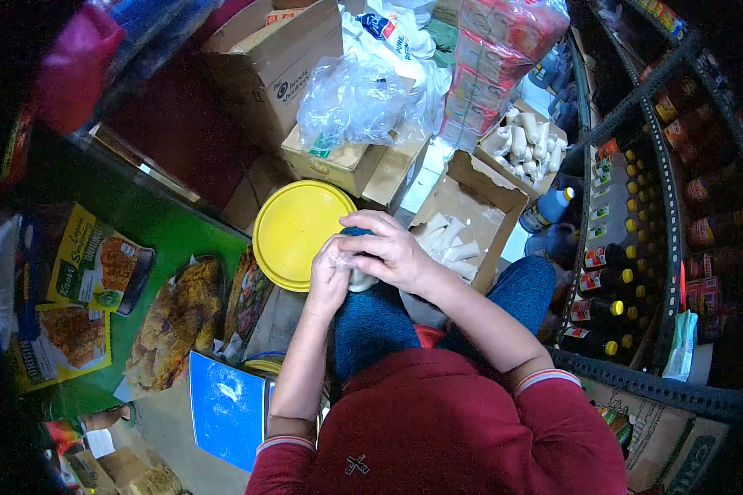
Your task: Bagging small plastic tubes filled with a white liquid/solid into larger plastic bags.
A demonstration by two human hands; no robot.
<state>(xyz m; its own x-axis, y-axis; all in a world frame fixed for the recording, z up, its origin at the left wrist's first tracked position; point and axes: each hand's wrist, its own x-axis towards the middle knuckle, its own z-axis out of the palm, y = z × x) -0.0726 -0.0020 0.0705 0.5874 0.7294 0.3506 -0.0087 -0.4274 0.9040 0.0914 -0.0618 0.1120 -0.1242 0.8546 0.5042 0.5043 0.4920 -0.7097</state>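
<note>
Over my left thigh, my two hands meet around a small clear plastic bag of white stuff, mostly hidden by my fingers. My left hand is closed at the bag's upper part. Curled over it from the right, my right hand also has its fingers closed around the top. A round yellow lid lies just beyond and left of my hands. To their right, an open cardboard box contains several narrow white-filled bags.
Another box farther back holds more white-filled bags. Shelves of dark bottles line the right side. Cardboard cartons with a crumpled clear plastic bag stand ahead. A blue board dusted white is at lower left.
</note>
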